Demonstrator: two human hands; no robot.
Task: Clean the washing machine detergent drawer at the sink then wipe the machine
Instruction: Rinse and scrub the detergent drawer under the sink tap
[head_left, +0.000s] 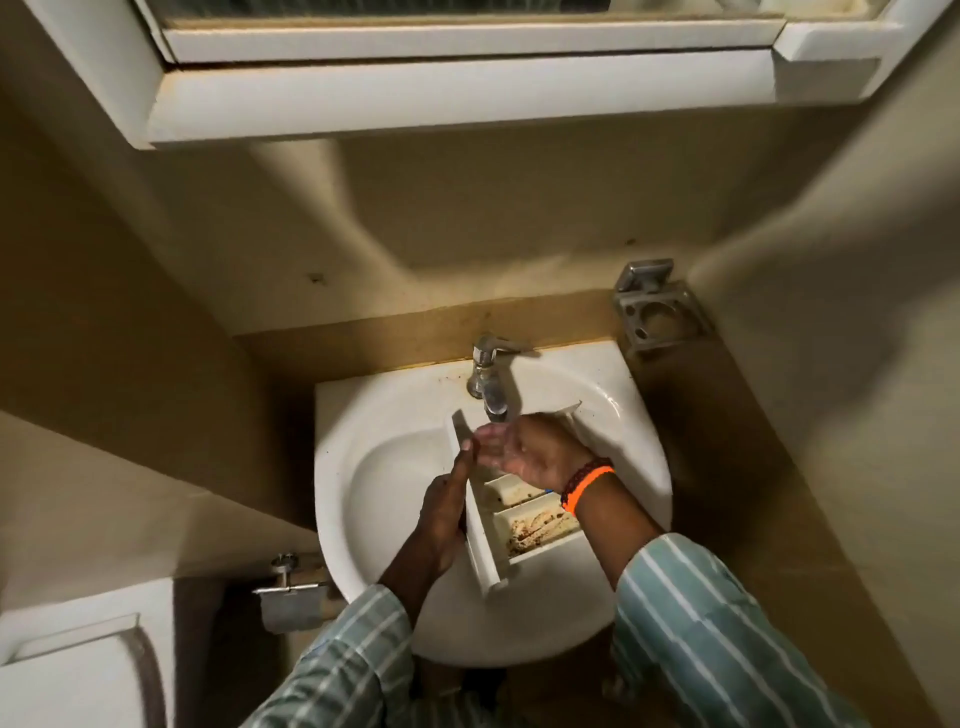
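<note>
A white detergent drawer (524, 540) lies in the white sink (384, 467), its near compartments crusted with brown residue. My left hand (444, 512) grips the drawer's left wall, the forefinger stretched along the rim. My right hand (524, 449) is cupped palm up over the drawer's far end, right under the spout of the metal tap (488, 382). Orange and dark bands circle my right wrist. Whether water runs from the tap is unclear.
A metal tumbler holder (657, 317) is fixed to the wall at the sink's right. A toilet-roll holder (291, 590) sits low left beside a white cistern (72, 670). A white cabinet (457, 98) hangs overhead. A brown counter surrounds the sink.
</note>
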